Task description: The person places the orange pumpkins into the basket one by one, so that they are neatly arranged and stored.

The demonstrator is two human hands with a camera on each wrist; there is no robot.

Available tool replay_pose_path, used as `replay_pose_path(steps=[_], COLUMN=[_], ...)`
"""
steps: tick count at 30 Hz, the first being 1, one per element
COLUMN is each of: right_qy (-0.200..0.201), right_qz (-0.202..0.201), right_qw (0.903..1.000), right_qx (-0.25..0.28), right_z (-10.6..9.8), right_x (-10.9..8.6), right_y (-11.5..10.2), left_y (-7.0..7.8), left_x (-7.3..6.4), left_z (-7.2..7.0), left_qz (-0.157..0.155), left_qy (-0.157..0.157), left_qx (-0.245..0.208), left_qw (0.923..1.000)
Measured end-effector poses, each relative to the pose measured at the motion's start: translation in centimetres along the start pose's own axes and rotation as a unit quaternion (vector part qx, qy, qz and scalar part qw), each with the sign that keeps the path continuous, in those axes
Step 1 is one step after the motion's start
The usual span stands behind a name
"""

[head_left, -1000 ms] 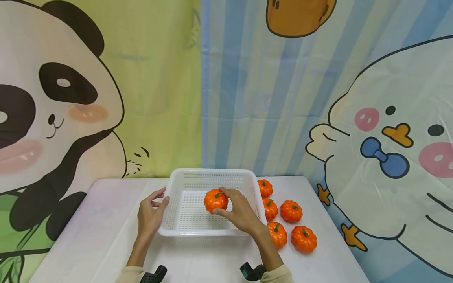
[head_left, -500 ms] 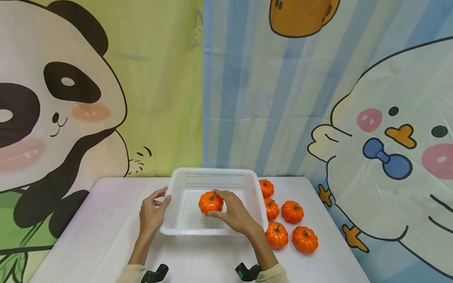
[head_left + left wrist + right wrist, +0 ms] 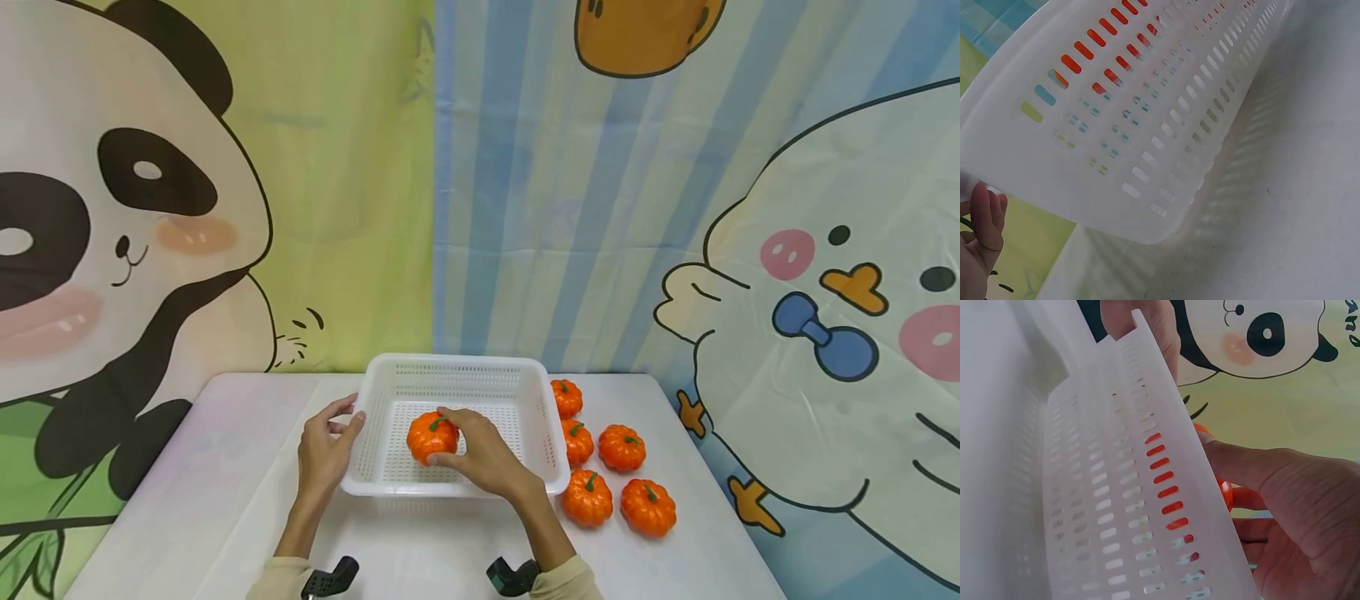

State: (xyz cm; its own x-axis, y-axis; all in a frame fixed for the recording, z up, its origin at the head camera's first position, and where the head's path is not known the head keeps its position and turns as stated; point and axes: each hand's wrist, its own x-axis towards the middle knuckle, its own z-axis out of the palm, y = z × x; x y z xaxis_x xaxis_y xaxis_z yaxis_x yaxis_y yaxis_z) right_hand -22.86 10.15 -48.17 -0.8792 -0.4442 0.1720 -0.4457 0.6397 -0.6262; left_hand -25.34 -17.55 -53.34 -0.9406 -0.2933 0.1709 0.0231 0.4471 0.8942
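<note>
An orange pumpkin (image 3: 431, 440) with a green stem is held in my right hand (image 3: 483, 454), thumb on its near side and fingers at its far side. Hand and pumpkin are over the inside of a white perforated plastic basket (image 3: 457, 490); whether the pumpkin touches the basket floor I cannot tell. My left hand (image 3: 324, 450) grips the basket's left rim, its fingers (image 3: 988, 215) at the edge in the left wrist view. Through the basket's slots in the right wrist view, orange pumpkin skin (image 3: 1164, 477) shows, partly hidden by the wall.
Several more orange pumpkins, among them a near one (image 3: 648, 507) and a middle one (image 3: 622, 447), lie on the white table (image 3: 420, 550) right of the basket. A printed curtain (image 3: 495, 208) hangs behind the table.
My right hand has carried the pumpkin leftward and slightly nearer within the basket. The left hand stays at the rim. The whole view has shifted a little.
</note>
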Motion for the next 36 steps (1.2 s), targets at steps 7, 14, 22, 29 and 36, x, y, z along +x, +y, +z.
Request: replay_pose_path(steps=[7,14,22,29,36], right_qy=[-0.013,-0.027,-0.035,-0.051,-0.063], right_qz=[-0.004,-0.003,0.01,0.009,0.017], right_qw=[0.9999,0.9996,0.9993,0.9985,0.9974], right_qx=[-0.004,-0.005,-0.01,-0.015,-0.03], right_z=[0.9,1.7,2.2,2.6,3.0], right_x=[0.3,0.7,0.8,1.2,1.6], right_y=[-0.1,-0.4,-0.8,-1.2,-1.7], left_y=[0.3,0.2,0.1,0.2,0.2], left_x=[-0.2,-0.1,-0.1,-0.2,-0.3], left_z=[-0.3,-0.4,-0.1,-0.1,-0.2], left_qz=[-0.002,-0.001,0.0,0.001,-0.002], left_qy=[-0.003,-0.001,0.002,0.002,-0.002], left_qx=[0.001,0.001,0.006,0.003,0.002], left_qw=[1.0,1.0,1.0,1.0,1.0])
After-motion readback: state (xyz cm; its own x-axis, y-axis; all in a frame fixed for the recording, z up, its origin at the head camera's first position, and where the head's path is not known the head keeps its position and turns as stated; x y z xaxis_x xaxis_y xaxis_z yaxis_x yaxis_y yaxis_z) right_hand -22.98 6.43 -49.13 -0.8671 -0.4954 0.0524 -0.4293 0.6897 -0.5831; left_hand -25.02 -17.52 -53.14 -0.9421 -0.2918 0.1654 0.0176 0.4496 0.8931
